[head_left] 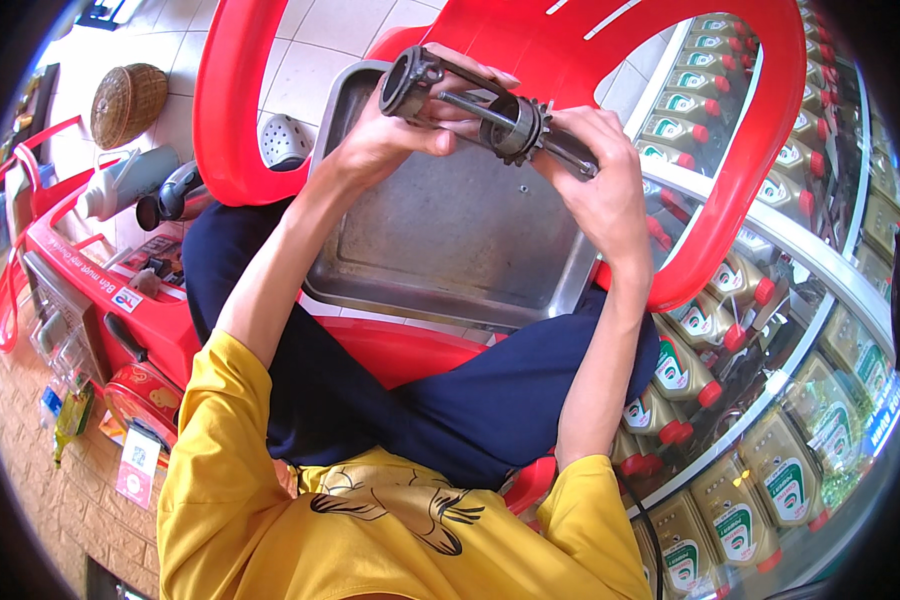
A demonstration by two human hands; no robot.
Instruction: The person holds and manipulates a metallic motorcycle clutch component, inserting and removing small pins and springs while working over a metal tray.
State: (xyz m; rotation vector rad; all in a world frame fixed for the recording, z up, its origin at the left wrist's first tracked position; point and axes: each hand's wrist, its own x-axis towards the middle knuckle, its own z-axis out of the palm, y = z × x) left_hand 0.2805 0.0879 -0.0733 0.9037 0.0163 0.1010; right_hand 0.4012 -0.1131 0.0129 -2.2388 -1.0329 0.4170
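I hold a dark metal cylindrical assembly (510,130) with rods and rings above a scuffed metal tray (440,250). My left hand (400,130) grips its left end from below, fingers curled behind the ring. My right hand (595,190) closes round the rods at its right end. The tray rests on a red plastic chair (250,30) in front of me, over my crossed legs.
Shelves of oil bottles (715,330) with red caps line my right side. To my left are a red plastic stand (160,335) with tools, a grey-blue bottle (120,185), and a wicker basket (130,105) farther forward. A grey clog (282,140) lies on the tiles.
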